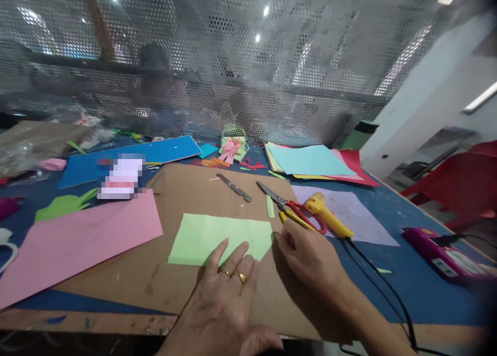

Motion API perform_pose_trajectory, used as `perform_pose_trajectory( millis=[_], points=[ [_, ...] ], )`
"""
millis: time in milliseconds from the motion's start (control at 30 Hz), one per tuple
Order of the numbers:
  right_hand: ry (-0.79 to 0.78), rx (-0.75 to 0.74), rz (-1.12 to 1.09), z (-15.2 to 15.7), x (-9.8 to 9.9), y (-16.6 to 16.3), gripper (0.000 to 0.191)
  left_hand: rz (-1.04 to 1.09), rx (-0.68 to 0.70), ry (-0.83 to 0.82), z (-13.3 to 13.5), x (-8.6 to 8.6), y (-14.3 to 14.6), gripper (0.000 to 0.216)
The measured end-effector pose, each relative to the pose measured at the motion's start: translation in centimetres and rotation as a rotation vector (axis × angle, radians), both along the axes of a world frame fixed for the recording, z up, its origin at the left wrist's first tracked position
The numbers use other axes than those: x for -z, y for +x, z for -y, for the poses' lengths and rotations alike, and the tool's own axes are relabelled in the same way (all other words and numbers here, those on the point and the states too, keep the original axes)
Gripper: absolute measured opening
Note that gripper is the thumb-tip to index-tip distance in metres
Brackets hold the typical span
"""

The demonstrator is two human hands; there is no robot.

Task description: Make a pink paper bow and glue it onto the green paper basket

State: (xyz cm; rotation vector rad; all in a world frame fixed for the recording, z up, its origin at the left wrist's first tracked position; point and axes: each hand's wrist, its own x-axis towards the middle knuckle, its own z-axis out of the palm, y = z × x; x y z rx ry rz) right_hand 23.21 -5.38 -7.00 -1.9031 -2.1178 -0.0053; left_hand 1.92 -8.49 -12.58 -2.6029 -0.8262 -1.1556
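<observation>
A light green folded paper (217,237) lies on a brown cardboard sheet (186,283). My left hand (225,299), with two rings, rests flat with its fingers stretched onto the paper's near edge. My right hand (306,257) is curled at the paper's right corner, its fingertips on the edge; whether it pinches the paper is hard to tell. Red-handled scissors (291,207) lie just beyond my right hand, beside a yellow glue gun (326,215) with a black cord.
A large pink sheet (77,237) lies left, a blue sheet (155,154) behind it. A metal blade (234,187), a stack of coloured papers (310,161), a lilac sheet (349,211) and a purple device (442,255) lie around. Perforated mesh (233,60) closes the back; people sit behind it.
</observation>
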Motion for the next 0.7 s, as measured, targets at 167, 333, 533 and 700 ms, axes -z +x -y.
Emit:
perform_pose_trajectory(
  millis=[167, 333, 533, 700],
  points=[
    [0.088, -0.309, -0.057, 1.9, -0.3, -0.3, 0.027, 0.034, 0.013, 0.095, -0.9, 1.6, 0.5, 0.077],
    [0.126, -0.509, -0.055, 3.8, 0.4, -0.5, 0.022, -0.022, 0.086, 0.094, -2.2, 0.2, -1.5, 0.068],
    [0.080, -0.576, -0.089, 4.3, 2.2, -1.3, 0.026, -0.163, -0.011, -0.217, -2.5, -4.2, -4.7, 0.032],
    [0.133, -0.587, -0.065, 4.0, 2.5, -1.2, 0.033, -0.108, -0.295, -0.288, -1.9, -4.6, -2.8, 0.017]
  ],
)
